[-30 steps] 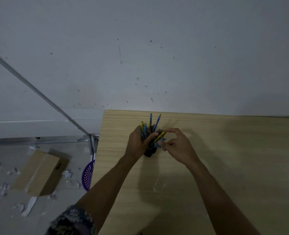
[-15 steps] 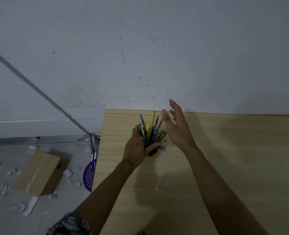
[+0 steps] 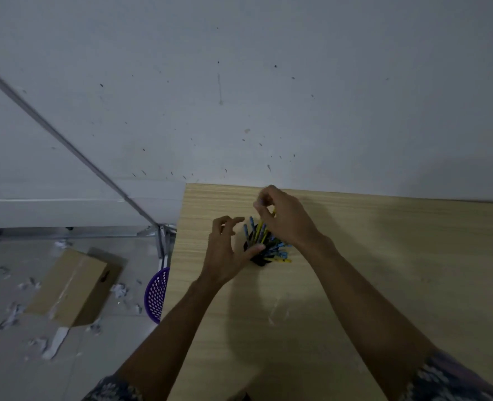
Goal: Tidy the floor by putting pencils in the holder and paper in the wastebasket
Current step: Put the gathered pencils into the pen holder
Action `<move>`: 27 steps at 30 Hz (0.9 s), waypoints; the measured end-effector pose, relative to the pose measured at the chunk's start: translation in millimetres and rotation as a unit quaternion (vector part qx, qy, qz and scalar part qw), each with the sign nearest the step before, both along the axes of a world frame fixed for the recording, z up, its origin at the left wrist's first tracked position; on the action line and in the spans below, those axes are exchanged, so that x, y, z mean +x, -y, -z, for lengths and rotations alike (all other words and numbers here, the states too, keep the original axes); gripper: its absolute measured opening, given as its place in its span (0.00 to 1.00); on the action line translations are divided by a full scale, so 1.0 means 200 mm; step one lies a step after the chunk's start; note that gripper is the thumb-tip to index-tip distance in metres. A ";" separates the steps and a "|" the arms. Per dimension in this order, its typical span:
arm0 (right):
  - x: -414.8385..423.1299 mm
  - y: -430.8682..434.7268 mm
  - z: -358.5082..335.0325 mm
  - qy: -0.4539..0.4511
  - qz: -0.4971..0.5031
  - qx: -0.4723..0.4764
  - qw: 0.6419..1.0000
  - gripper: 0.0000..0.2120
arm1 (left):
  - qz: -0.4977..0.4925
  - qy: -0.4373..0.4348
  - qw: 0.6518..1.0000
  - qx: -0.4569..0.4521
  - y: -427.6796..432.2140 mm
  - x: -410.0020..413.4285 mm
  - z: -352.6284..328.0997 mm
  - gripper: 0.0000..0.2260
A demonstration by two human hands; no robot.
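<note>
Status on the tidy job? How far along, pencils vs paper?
Done: a bunch of blue and yellow pencils stands in the black holder on the light wooden table.
In hand: the right hand pinches one yellow pencil above the bunch; the left hand is open beside the holder.
Left: white paper scraps litter the floor around the brown cardboard box, near the purple perforated wastebasket.

Centre frame, the thumb of the left hand and the pencils hide most of the black holder. Curled fingers of the right hand cover the top of the pencil they pinch. The table edge cuts off the purple wastebasket, centre left.
</note>
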State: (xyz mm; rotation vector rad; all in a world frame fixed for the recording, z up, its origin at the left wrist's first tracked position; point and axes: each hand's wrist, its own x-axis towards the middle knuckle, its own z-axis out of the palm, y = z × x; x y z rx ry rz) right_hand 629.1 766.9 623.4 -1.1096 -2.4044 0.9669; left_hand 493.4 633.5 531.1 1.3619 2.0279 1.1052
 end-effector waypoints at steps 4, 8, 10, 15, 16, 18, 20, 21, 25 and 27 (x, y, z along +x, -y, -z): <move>0.10 0.02 0.04 0.032 0.000 0.018 0.999 0.08 | 0.102 0.081 0.984 -0.122 -0.01 0.00 0.02 0.61; 0.16 0.09 0.09 0.054 -0.001 -0.043 0.998 0.20 | 0.178 0.045 0.975 -0.125 -0.07 0.04 0.03 0.56; 0.14 0.12 0.11 0.043 -0.004 -0.038 0.998 0.29 | 0.183 0.022 0.975 -0.121 -0.10 0.05 0.04 0.52; 0.13 0.06 0.16 0.119 -0.017 0.013 0.993 0.23 | 0.192 0.021 0.973 -0.128 -0.11 0.04 0.06 0.48; 0.12 0.04 0.15 0.094 0.000 -0.011 0.996 0.22 | 0.192 0.013 0.973 -0.129 -0.11 0.04 0.06 0.48; 0.10 0.02 0.13 0.010 0.025 -0.040 0.999 0.24 | 0.190 0.006 0.973 -0.127 -0.10 0.04 0.06 0.48; 0.07 0.03 0.11 0.009 -0.019 -0.016 1.000 0.24 | 0.194 0.026 0.973 -0.123 -0.10 0.04 0.06 0.46; 0.06 0.05 0.12 0.043 -0.057 -0.001 0.997 0.20 | 0.196 0.037 0.973 -0.118 -0.09 0.04 0.06 0.45; 0.11 0.09 0.17 0.061 -0.053 0.056 0.995 0.13 | 0.188 0.028 0.976 -0.104 -0.07 0.03 0.07 0.44; 0.15 0.10 0.16 0.035 -0.004 0.076 0.996 0.18 | 0.187 0.024 0.977 -0.100 -0.07 0.03 0.07 0.47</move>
